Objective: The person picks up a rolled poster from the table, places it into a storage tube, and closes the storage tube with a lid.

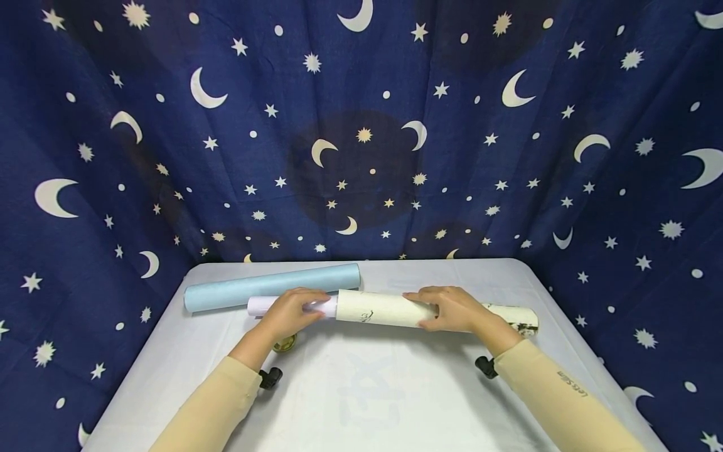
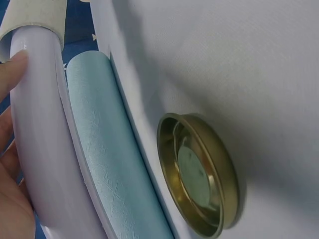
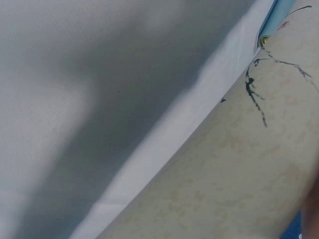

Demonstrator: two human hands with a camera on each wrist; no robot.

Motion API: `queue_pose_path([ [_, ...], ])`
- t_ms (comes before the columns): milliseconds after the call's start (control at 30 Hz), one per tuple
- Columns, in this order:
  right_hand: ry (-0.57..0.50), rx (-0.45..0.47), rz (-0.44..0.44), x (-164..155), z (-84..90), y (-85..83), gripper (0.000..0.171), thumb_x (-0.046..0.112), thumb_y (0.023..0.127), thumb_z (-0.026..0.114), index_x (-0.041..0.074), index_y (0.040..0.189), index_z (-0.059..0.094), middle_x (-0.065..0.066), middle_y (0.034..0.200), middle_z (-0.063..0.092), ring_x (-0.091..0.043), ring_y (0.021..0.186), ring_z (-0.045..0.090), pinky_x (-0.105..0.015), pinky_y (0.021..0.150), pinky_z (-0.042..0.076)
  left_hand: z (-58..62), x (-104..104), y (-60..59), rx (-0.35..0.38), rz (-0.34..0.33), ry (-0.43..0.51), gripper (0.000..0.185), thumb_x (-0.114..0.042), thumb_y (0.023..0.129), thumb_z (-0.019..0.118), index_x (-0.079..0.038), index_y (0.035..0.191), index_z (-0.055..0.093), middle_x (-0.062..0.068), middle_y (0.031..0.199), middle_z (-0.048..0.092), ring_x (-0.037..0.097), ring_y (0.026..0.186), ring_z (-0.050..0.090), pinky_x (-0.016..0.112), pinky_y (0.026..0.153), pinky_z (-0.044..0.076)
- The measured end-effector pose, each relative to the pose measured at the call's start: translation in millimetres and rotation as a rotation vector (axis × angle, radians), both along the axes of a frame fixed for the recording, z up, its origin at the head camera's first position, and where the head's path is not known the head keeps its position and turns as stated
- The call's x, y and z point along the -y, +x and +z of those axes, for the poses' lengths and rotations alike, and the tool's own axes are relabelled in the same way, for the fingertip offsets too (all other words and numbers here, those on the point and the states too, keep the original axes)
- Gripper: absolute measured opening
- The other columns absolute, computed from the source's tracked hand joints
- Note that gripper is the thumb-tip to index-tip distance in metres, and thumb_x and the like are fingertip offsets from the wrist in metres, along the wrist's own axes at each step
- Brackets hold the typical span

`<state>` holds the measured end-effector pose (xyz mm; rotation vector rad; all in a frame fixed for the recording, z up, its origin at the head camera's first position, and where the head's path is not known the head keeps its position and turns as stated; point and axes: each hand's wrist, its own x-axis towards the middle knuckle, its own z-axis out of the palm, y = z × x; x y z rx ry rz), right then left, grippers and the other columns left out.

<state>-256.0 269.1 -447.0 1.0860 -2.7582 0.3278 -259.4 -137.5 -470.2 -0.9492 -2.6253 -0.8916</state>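
Right sleeve (image 1: 565,392) print: "Let's" legible, rest unclear. Gold metal lid (image 2: 223,167) sits nearside left of the cream ink-print tube (image 1: 378,309). Left hand (image 1: 295,312) grips lavender roll (image 1: 262,306) at tube's left mouth; roll's end is inside, depth hidden. Right hand (image 1: 454,311) clamped round tube, covering part. Pale-blue roll (image 1: 271,288) lies behind-left of tube.

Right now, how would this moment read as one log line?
left hand: grips white roll; right hand: grips cream tube; white roll: end inside cream tube; blue roll: not held
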Motion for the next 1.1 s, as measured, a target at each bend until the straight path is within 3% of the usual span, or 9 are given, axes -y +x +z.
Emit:
queue_pose_path([
  [267,0.0,0.006,-0.013,-4,1.2,0.7,0.065,0.045,0.079,0.08,0.032,0.14,0.061,-0.004,0.126,0.068,-0.026,0.11,0.066,-0.048,0.09,0.054,3.5,13,1.8,-0.037,-0.01,0.025,0.037,-0.019,0.087,0.08,-0.011,0.122,0.073,0.006,0.131,0.066,0.028,0.123,0.06,0.046,0.107,0.045],
  [533,-0.009,0.0,-0.014,-8,2.2,2.4,0.064,0.044,0.079,0.08,0.03,0.139,0.062,-0.005,0.126,0.068,-0.027,0.11,0.066,-0.048,0.09,0.054,5.7,38,5.5,-0.019,0.102,0.037,0.036,-0.023,0.089,0.079,-0.016,0.123,0.073,0.004,0.133,0.065,0.028,0.127,0.056,0.051,0.108,0.042],
  [800,-0.001,-0.008,-0.007,-10,3.4,4.7,0.064,0.044,0.08,0.08,0.03,0.139,0.061,-0.005,0.126,0.067,-0.026,0.108,0.066,-0.048,0.088,0.054,3.7,67,9.0,0.052,0.194,0.111,0.036,-0.025,0.091,0.076,-0.015,0.125,0.072,0.006,0.136,0.062,0.031,0.131,0.051,0.054,0.107,0.041],
  [1100,0.002,-0.026,-0.003,-13,7.6,6.2,0.065,0.044,0.079,0.081,0.029,0.139,0.062,-0.004,0.126,0.068,-0.025,0.107,0.067,-0.046,0.086,0.055,-5.9,92,8.8,0.159,0.273,0.191,0.048,-0.033,0.095,0.07,-0.009,0.136,0.062,0.014,0.142,0.056,0.038,0.135,0.046,0.056,0.11,0.036],
])
